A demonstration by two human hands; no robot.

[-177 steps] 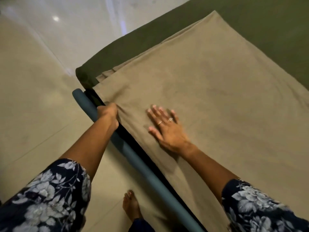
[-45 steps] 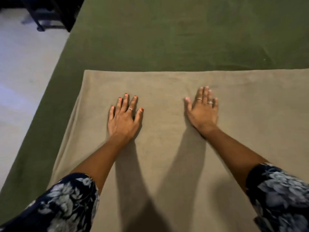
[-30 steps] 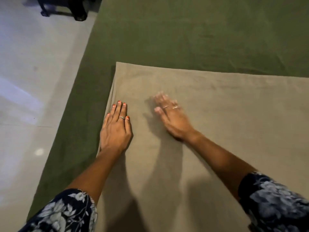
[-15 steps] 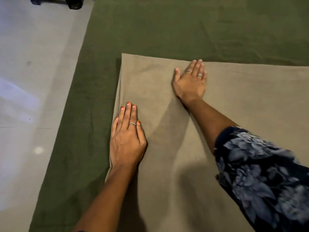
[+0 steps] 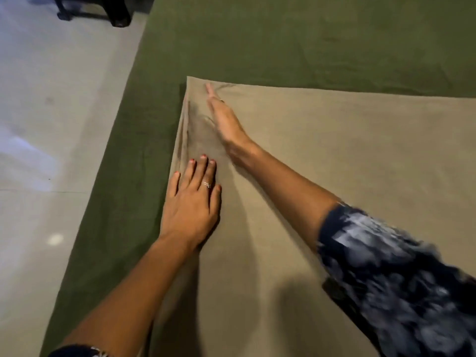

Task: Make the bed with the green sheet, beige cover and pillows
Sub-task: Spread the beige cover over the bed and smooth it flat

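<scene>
Flat olive-green cotton sheet [image 5: 296, 39] covers the bed; folded beige cloth cover [image 5: 347, 155] lies unspread. Left hand [image 5: 192, 204] presses, fingers straight and close; right hand [image 5: 225, 119] — fingers straight — smooths the 11 o'clock corner. No pillows in view.

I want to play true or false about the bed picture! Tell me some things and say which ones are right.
1. The beige cover lies on top of the green sheet. True.
2. The left hand is flat on the cover. True.
3. The right hand is holding a pillow. False: it reaches with straight fingers toward the cover's far left corner; no pillow shows.
4. The cover hides the whole sheet. False: green shows beyond it and along its left side.
5. The left hand wears a ring. True.
</scene>
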